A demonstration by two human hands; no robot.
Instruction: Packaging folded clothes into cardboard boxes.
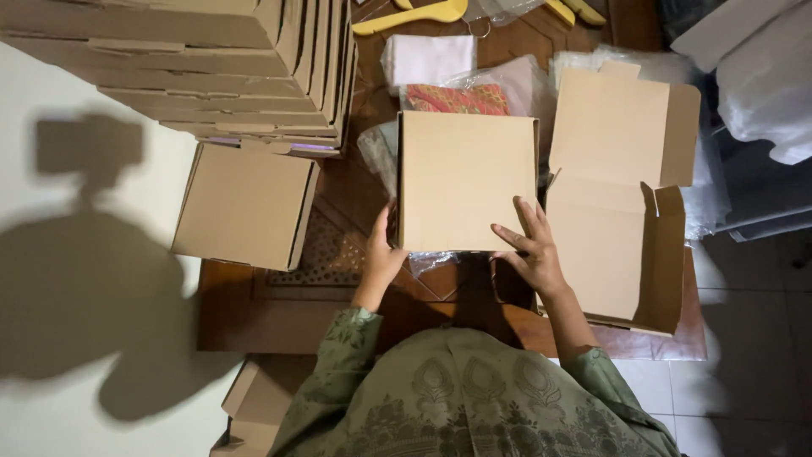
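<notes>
— Your green patterned garment is closest to the lens, and from it both your arms go forward to the closed cardboard box on the dark wooden table. Why do you hold it from two sides?

— It seems you keep it steady this way. Your left hand lies flat along the left wall near the bottom corner, fingers straight and together; I cannot tell if it really presses or only touches. Your right hand is spread wide, fingertips resting on the lid at the lower right corner, palm off the edge. Neither hand is closed around anything

— And what lies around the box?

— Just right of it an unfolded box lies open with its flaps up, very near your right hand. To the left a second closed box hangs half over the table edge, and behind that one a stack of flat cardboard blanks leans in a row, probably kept there to be within your reach

— What can you not see well?

— Behind the box, a folded red patterned cloth and a white folded piece are partly covered by clear plastic bags. Yellow hangers are cut by the top edge. What is inside the box is hidden, and the light bundles at the right are too dim to name
</notes>
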